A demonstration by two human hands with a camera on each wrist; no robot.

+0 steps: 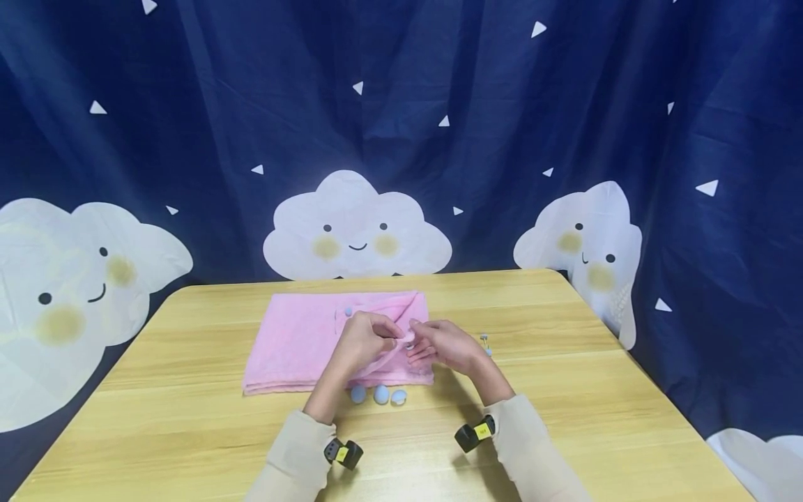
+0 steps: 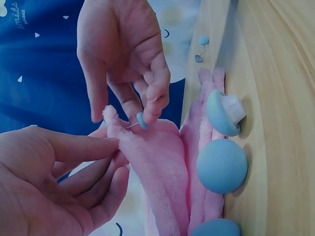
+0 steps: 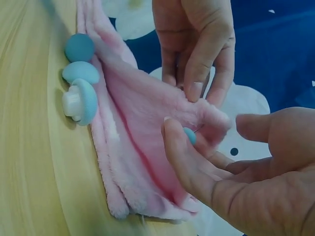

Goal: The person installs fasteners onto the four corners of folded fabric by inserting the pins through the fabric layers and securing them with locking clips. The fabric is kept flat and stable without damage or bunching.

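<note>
"One pinch, or two?"
"One: left hand [image 1: 366, 339] pinches the edge of the pink towel [image 1: 295, 338]; right hand [image 1: 448, 343] is loose beside the blue pin [image 2: 141, 120], just right of that grip."
"Writing?"
"Yellow label [image 1: 482, 431] below the grip: too small to read."

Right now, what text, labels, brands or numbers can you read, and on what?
"smile", probably: lettering on the blue curtain; the line beside it is too blurred.
Left yellow label and right yellow label, on black wrist devices: too small to read.
No legible brand or number.
</note>
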